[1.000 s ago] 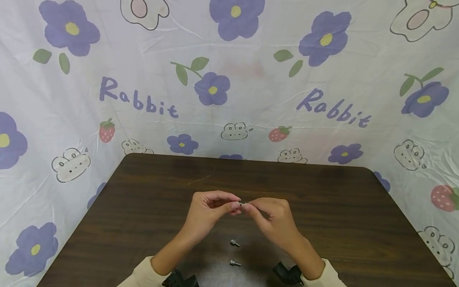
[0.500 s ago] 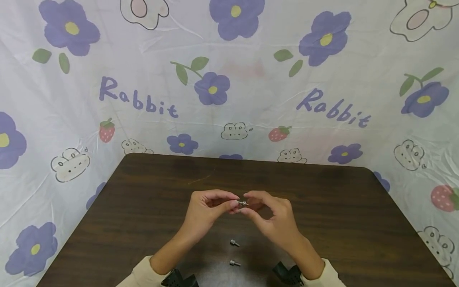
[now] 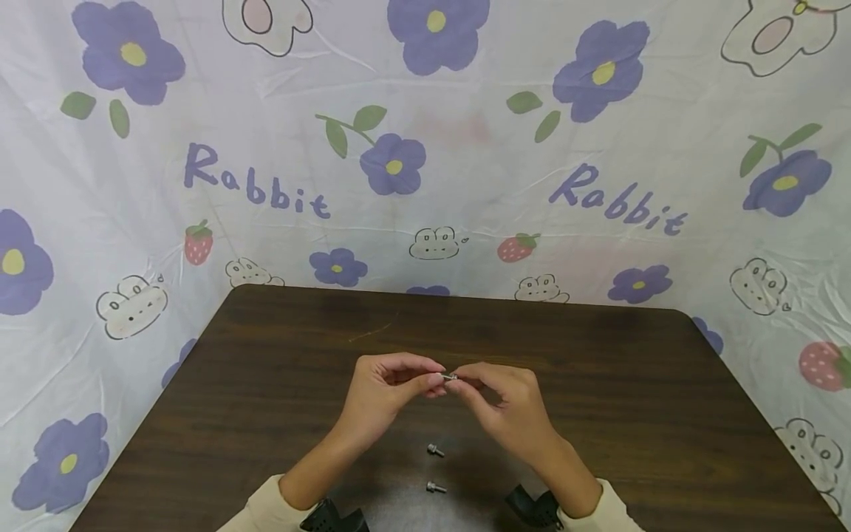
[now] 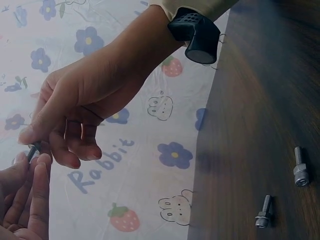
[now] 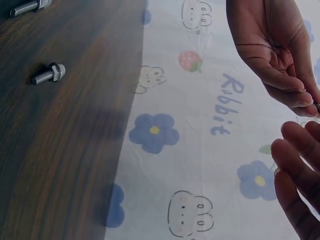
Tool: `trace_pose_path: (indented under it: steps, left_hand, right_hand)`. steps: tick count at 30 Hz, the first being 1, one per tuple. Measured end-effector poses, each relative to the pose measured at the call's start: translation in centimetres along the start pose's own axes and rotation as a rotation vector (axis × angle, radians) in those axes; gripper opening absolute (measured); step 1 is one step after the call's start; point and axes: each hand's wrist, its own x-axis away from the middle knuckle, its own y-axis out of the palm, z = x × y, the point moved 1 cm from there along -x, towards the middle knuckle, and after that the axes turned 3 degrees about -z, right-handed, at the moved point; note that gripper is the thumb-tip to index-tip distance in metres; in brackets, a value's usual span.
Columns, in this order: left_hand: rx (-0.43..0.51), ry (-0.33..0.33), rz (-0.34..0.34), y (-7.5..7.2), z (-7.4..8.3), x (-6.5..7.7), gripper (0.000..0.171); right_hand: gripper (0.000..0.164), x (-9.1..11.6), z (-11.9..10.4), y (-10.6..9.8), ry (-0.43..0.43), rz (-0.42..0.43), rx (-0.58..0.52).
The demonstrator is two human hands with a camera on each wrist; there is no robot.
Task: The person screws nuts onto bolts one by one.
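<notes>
In the head view a small metal bolt (image 3: 448, 377) is held between the two hands above the table. The left hand (image 3: 388, 391) pinches its left end between thumb and fingers, and that end is hidden. At the other end, the thumb and index finger of the right hand (image 3: 508, 403) pinch a nut (image 3: 455, 377), mostly covered by the fingertips. The left wrist view shows the threaded bolt (image 4: 33, 151) between both hands' fingertips. Two more bolts, an upper one (image 3: 435, 450) and a lower one (image 3: 436, 488), lie on the table with nuts near their heads.
The dark wooden table (image 3: 266, 414) has rounded far corners. A white cloth (image 3: 465, 170) printed with flowers, rabbits and strawberries hangs behind it and along both sides. Black wrist cameras are strapped on; one (image 3: 534, 508) shows beside the right sleeve.
Half a second ago the right thumb and index finger were spread apart around the nut; they have closed on it again. The left hand and the two bolts on the table have stayed in place.
</notes>
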Motion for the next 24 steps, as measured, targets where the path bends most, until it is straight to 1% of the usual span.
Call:
trace_pose_path:
  steps: [2,6,9,12,13,17,20,24]
  left_hand:
    - [-0.012,-0.003,0.000,0.09,-0.05,0.02,0.012]
    - [-0.016,-0.011,0.004,0.20,-0.04,0.05,0.012]
    - [-0.011,-0.004,0.006,0.20,-0.03,0.01,0.012]
    - [-0.011,0.009,0.014,0.07,0.00,-0.08,0.012]
    - [-0.008,0.010,0.017,0.03,0.03,-0.10,0.012]
    - [-0.014,0.018,0.023,-0.17,0.11,-0.14,0.012]
    - [-0.017,0.022,0.019,-0.26,0.10,-0.12,0.013]
    - [-0.003,0.020,0.006,-0.24,0.00,-0.06,0.013]
  right_hand:
    - [0.022,0.06,0.00,-0.01,0.005,-0.002,0.012]
    - [0.022,0.24,-0.01,-0.15,0.052,-0.009,0.039]
    - [0.016,0.36,-0.03,-0.25,0.104,-0.013,0.057]
    - [0.008,0.37,0.02,-0.25,0.131,-0.019,0.047]
    - [0.008,0.33,0.03,-0.23,0.128,-0.020,0.036]
    - [0.023,0.16,0.10,-0.11,0.078,-0.028,-0.022]
    - [0.023,0.05,0.10,-0.03,0.041,-0.031,-0.046]
    - [0.018,0.05,0.04,-0.07,0.028,-0.027,-0.021]
